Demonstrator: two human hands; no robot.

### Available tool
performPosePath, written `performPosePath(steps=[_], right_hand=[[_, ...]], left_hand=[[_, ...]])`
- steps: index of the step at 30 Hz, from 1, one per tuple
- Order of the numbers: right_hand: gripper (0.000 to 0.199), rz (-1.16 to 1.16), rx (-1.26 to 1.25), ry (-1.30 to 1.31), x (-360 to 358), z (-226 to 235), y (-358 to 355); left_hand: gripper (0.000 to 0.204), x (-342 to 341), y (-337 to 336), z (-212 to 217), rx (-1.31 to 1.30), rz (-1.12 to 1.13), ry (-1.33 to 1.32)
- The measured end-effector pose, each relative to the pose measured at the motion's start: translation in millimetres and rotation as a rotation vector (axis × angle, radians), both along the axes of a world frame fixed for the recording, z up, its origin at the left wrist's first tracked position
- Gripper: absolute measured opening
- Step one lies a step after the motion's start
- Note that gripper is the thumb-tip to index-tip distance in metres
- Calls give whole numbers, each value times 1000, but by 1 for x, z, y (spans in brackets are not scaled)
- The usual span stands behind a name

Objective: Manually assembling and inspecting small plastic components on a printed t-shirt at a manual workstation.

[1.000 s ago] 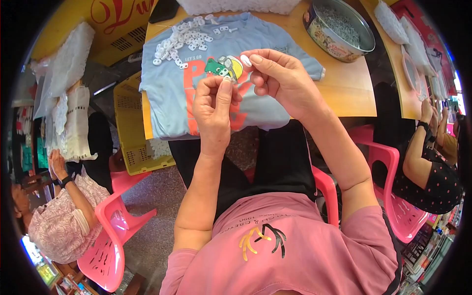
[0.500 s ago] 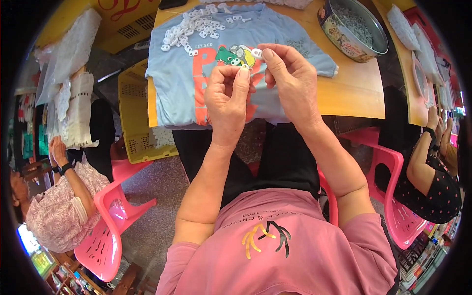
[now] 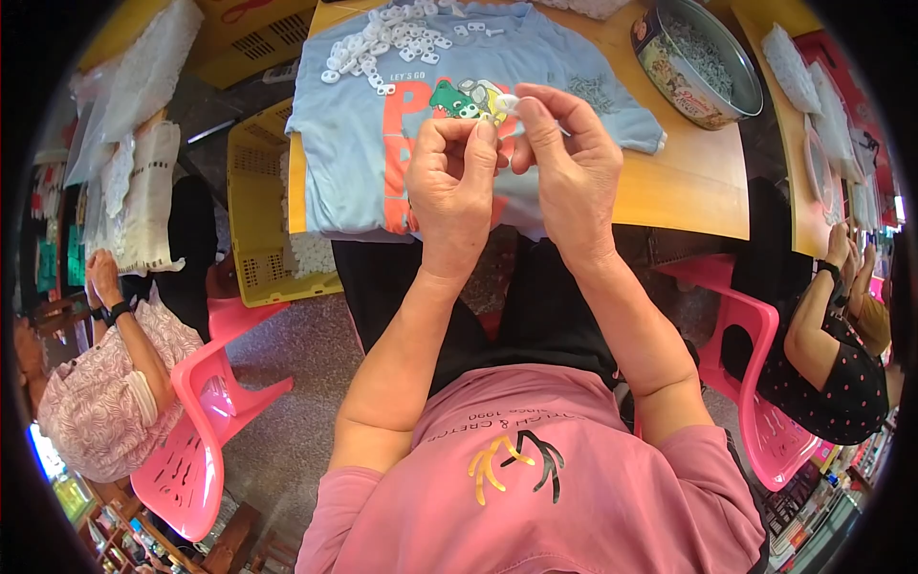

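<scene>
My right hand (image 3: 578, 158) pinches a small white plastic piece (image 3: 507, 102) between thumb and fingertips. Close beside it, my left hand (image 3: 457, 177) is closed, thumb pressed to the curled forefinger; whatever lies in that pinch is too small to make out. Both hands are raised over a light blue T-shirt (image 3: 335, 182) with a cartoon crocodile print, spread on the table. A heap of similar white pieces (image 3: 382, 43), each with holes, lies at the shirt's far left. Small grey screws (image 3: 591, 93) form a loose pile on its right side.
A round metal tin (image 3: 676, 88) full of grey screws stands on the wooden table (image 3: 693, 191) at far right. Below the table's left edge sits a yellow crate (image 3: 263, 258). Co-workers sit on either side on pink chairs (image 3: 196, 450), with plastic bags (image 3: 153, 77) at far left.
My hands have drawn slightly closer together, and the white piece in my right hand has tilted. The view has shifted a little over the table.
</scene>
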State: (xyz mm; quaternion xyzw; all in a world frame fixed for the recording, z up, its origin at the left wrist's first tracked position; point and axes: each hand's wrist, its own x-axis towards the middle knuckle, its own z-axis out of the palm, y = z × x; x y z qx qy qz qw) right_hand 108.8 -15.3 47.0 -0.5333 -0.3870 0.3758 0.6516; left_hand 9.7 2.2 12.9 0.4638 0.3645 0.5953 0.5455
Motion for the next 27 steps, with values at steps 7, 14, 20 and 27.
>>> performPosePath(steps=[7, 14, 20, 27], right_hand=[[23, 7, 11, 12, 4, -7, 5], [23, 22, -66, 43, -2, -4, 4], [22, 35, -62, 53, -2, -5, 2], [21, 40, 46, -209, 6, -17, 3]], left_hand=[[12, -1, -1, -1, -25, 7, 29], [11, -1, -2, 0, -35, -7, 22], [10, -1, -2, 0, -33, -8, 9], [11, 0, -1, 1, -43, -5, 1]])
